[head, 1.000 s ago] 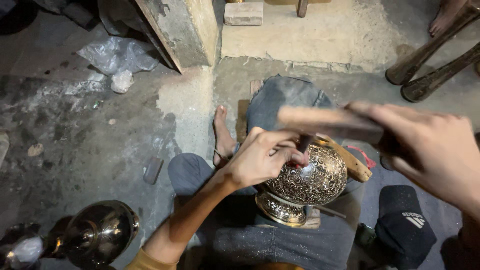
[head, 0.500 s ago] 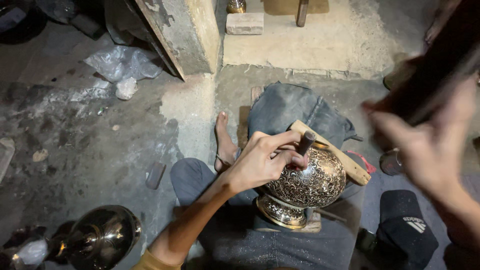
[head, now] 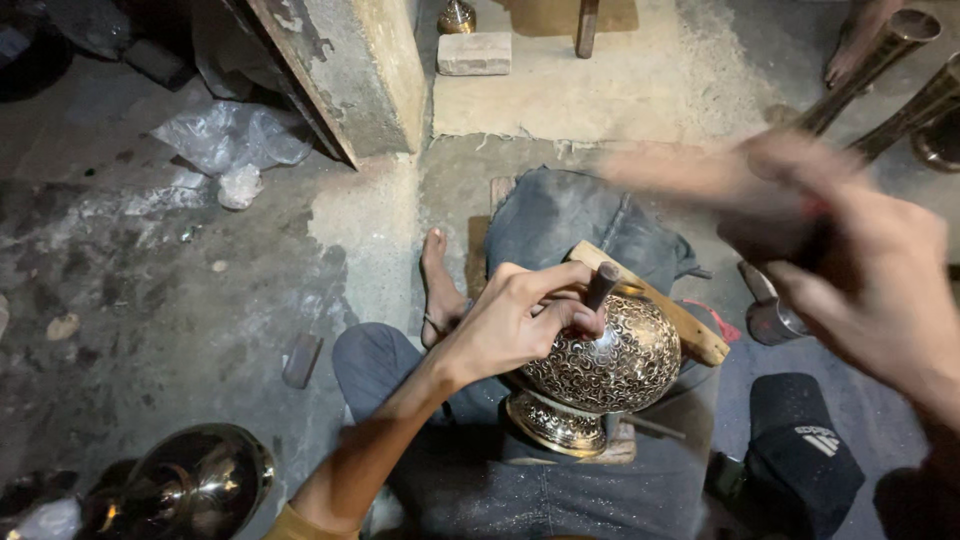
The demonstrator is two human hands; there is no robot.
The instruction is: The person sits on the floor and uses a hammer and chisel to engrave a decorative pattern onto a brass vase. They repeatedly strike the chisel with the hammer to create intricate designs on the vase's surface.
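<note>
Engraved brass pot: we find it tilted on our lap, against a wooden block. Left hand pinches a dark punch onto it. Right hand, blurred, grips a wooden mallet above. Plain brass vessel lies on the floor.

Rough grey concrete floor. Crumpled clear plastic sheet near far-left edge, beside the base of a grey concrete pillar. Small rectangular stone block at far edge. Smooth polished brass vase in near-left corner. Black cap near right.
</note>
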